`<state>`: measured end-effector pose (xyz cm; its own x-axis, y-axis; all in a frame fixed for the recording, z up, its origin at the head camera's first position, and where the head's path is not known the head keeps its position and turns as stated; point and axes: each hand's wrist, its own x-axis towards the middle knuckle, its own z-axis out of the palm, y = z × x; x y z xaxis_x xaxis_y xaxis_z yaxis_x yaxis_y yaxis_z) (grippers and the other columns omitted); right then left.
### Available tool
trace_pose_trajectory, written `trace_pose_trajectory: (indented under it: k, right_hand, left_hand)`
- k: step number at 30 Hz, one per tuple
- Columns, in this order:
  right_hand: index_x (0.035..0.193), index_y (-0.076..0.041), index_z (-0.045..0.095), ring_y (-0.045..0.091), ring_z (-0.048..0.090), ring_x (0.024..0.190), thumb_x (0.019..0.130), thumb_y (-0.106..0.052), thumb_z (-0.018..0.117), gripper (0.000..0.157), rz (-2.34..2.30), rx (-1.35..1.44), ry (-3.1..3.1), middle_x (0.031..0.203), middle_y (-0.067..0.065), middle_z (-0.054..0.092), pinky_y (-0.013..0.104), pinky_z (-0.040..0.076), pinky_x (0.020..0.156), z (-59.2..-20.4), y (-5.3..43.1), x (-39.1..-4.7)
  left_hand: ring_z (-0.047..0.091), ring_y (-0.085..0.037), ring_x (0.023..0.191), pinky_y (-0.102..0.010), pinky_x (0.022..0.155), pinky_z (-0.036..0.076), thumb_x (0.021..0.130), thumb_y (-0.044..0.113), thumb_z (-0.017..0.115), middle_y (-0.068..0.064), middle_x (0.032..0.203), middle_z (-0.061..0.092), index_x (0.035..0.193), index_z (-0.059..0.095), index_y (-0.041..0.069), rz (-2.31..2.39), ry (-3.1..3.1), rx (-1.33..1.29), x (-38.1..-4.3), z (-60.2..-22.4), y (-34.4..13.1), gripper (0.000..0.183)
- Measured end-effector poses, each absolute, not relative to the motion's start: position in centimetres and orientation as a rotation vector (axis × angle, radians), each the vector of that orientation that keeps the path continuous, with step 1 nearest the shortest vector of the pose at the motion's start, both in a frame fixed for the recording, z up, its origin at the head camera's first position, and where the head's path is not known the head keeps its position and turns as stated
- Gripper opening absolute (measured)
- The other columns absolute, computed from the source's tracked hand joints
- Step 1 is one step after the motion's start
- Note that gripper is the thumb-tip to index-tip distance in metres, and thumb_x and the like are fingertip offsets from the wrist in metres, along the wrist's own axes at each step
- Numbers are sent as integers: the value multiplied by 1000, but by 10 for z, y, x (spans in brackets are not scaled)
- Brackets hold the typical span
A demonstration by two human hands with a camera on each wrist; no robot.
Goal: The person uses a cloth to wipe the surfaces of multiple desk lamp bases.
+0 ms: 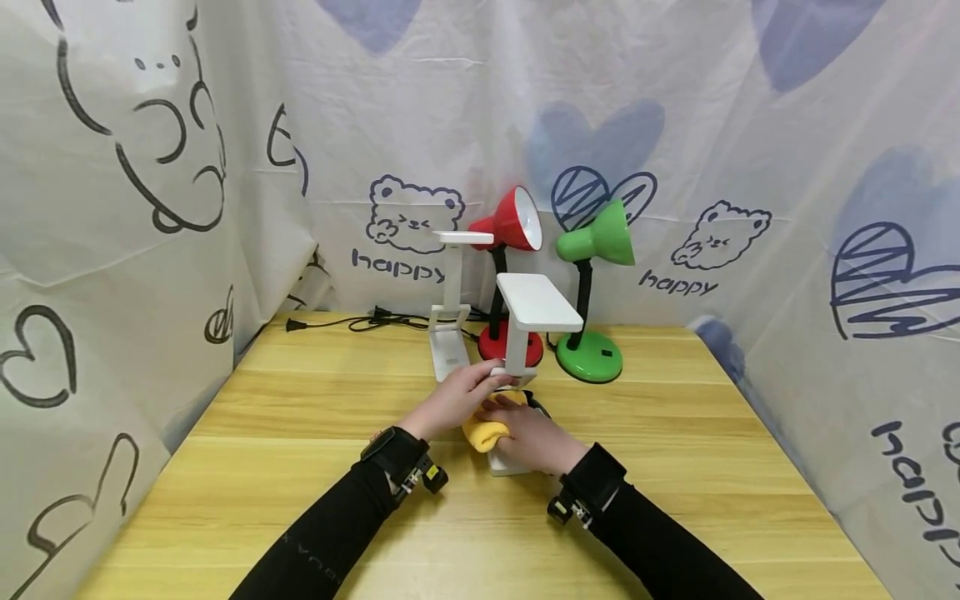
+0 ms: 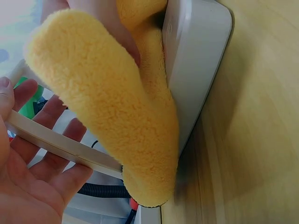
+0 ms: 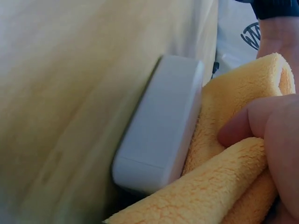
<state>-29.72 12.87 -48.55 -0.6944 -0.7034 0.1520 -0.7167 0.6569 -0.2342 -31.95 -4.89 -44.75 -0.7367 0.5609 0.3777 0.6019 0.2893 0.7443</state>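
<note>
A white desk lamp (image 1: 540, 302) with a flat head stands mid-table. My left hand (image 1: 459, 398) holds it by the lower part of its stem; in the left wrist view the thumb and fingers (image 2: 70, 182) lie on either side of a white bar. A fluffy yellow cloth (image 1: 483, 433) is bunched under my right hand (image 1: 536, 437), which grips it against the top of the lamp base (image 1: 506, 464). Folds of the cloth overhang the base's side, and the right wrist view shows fingers curled into them. The cloth and hand hide most of the base top.
Behind stand a second white lamp (image 1: 450, 354), a red lamp (image 1: 517, 221) and a green lamp (image 1: 600, 237), close together. Black cords with plugs (image 1: 360, 321) lie along the back edge of the wooden table (image 1: 337, 400). Printed white curtains (image 1: 480, 100) surround it.
</note>
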Motion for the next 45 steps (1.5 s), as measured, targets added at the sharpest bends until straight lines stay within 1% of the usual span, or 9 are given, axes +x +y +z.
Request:
trace_pose_trajectory:
  k: [8, 11, 16, 20, 27, 36, 41, 43, 45]
  right_hand:
    - [134, -18, 45, 33, 34, 126, 90, -23, 55, 46, 375, 1236, -2803, 138, 11, 39, 50, 33, 94, -481, 130, -279]
    - [137, -21, 41, 31, 29, 129, 92, -29, 53, 47, 354, 1213, -2869, 140, 9, 37, 52, 29, 97, -478, 131, -266]
    - [137, -24, 40, 27, 25, 131, 90, -20, 53, 49, 394, 1205, -2949, 143, 3, 33, 52, 26, 99, -474, 136, -244]
    - [137, -24, 40, 26, 26, 132, 88, -17, 54, 51, 406, 1239, -2960, 143, 2, 33, 51, 28, 98, -471, 140, -226]
    - [136, -25, 41, 24, 25, 132, 88, -20, 56, 50, 365, 1283, -2971, 142, 0, 34, 52, 29, 97, -469, 145, -205]
    - [135, -24, 43, 26, 26, 131, 87, -19, 56, 50, 369, 1263, -2953, 142, 2, 34, 52, 29, 97, -470, 141, -210]
    - [133, -23, 46, 28, 29, 130, 85, -16, 56, 49, 404, 1215, -2971, 141, 4, 36, 52, 30, 96, -468, 135, -225]
    - [133, -23, 46, 28, 29, 130, 86, -17, 55, 48, 423, 1195, -2975, 140, 4, 37, 52, 31, 96, -468, 133, -234]
    - [134, -22, 45, 28, 29, 130, 88, -20, 54, 47, 423, 1186, -2972, 140, 4, 37, 51, 31, 96, -469, 131, -243]
  left_hand:
    - [53, -1, 104, -29, 83, 44, 96, 41, 36, 14, 108, 61, 97, 55, 31, -1465, -2512, -1119, -335, -464, -48, 22]
    - [53, -1, 104, -29, 83, 44, 96, 42, 36, 15, 108, 61, 97, 55, 31, -1469, -2508, -1128, -335, -464, -49, 22]
    - [54, -2, 102, -30, 84, 44, 96, 42, 34, 14, 108, 61, 97, 54, 31, -1461, -2517, -1124, -334, -463, -50, 22]
    - [54, 0, 102, -28, 84, 44, 97, 42, 34, 16, 107, 61, 96, 53, 31, -1449, -2520, -1116, -334, -463, -50, 22]
    - [53, 0, 104, -28, 86, 43, 96, 41, 35, 18, 106, 60, 96, 53, 31, -1441, -2506, -1116, -335, -465, -49, 21]
    - [53, 0, 103, -29, 85, 44, 97, 40, 36, 15, 106, 61, 95, 54, 31, -1442, -2498, -1120, -334, -464, -49, 20]
    - [53, -1, 104, -29, 86, 43, 97, 39, 35, 12, 108, 62, 97, 54, 31, -1454, -2503, -1123, -333, -462, -49, 20]
    - [53, -1, 104, -29, 85, 44, 97, 39, 35, 9, 109, 62, 97, 54, 31, -1454, -2503, -1125, -333, -462, -48, 21]
    - [53, -1, 104, -28, 85, 44, 97, 40, 35, 10, 108, 62, 98, 55, 30, -1455, -2508, -1123, -333, -462, -48, 23]
